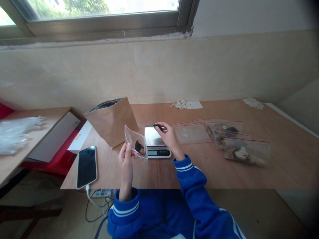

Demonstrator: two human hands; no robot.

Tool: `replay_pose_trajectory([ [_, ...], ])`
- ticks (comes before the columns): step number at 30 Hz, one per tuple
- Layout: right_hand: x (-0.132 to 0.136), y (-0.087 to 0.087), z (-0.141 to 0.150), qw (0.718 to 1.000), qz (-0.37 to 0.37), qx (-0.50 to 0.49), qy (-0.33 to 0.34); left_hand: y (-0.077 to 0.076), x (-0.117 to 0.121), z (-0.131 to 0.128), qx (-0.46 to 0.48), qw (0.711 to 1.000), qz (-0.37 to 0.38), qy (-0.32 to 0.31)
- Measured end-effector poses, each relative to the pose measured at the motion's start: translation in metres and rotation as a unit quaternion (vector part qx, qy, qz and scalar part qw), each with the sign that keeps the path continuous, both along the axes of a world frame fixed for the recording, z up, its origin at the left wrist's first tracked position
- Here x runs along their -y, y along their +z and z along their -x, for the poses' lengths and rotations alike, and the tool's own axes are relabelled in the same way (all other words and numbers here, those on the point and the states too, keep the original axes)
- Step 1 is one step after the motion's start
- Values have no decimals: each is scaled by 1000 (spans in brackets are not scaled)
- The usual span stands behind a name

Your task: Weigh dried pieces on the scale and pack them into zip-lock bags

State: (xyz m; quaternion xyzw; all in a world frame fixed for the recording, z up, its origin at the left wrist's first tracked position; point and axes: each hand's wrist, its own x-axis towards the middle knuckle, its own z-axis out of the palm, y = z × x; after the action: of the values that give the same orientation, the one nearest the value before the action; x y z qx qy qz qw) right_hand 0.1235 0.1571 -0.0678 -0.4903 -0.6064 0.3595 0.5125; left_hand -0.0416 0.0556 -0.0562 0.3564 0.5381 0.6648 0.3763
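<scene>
My left hand (pixel 126 156) grips a small clear zip bag (pixel 136 136) with a red seal line, tilted up beside the scale. Dark and tan dried pieces (pixel 140 148) lie inside it. Above the metal pan of the digital kitchen scale (pixel 152 136), my right hand (pixel 169 136) pinches a small dark dried piece (pixel 158 126); its exact kind is too small to tell. The scale's display is lit, but its figures are not legible. Just behind my left hand stands an open brown paper pouch (pixel 113 124) with a silvery lining.
Flat clear zip bags (pixel 191 133) lie right of the scale, beside several filled zip bags (pixel 246 153). A phone (pixel 87 167) on a white cable rests at the left table edge. White scraps (pixel 181 104) lie near the wall. Plastic bags (pixel 17 136) cover the left table.
</scene>
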Motion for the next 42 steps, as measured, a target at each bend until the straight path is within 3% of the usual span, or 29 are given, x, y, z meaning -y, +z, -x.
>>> replay_pose_trajectory([
  [2,7,16,5,989,50,-137,38,0,-1,-1,-4,1000,-1,-8],
  [5,21,42,12,949,124,-268,112,0,-1,-4,-11,1000,5,-24],
  [10,41,71,17,895,198,-314,247,2,-1,-10,-34,998,11,-51],
  [13,44,72,18,892,212,-277,289,7,0,-13,-35,998,-4,-57],
  [17,42,66,19,924,192,-170,285,11,2,-15,-17,997,-22,-71],
  [23,42,67,17,975,124,-26,184,10,3,-15,3,997,-33,-68],
  [28,49,86,17,994,79,44,69,13,4,-17,4,997,-28,-66],
  [31,54,98,20,994,48,94,37,13,5,-18,-5,998,-24,-63],
  [34,56,99,25,990,44,125,48,14,5,-19,-7,997,-21,-68],
  [42,53,87,37,939,19,287,190,16,7,-19,-3,997,-38,-72],
])
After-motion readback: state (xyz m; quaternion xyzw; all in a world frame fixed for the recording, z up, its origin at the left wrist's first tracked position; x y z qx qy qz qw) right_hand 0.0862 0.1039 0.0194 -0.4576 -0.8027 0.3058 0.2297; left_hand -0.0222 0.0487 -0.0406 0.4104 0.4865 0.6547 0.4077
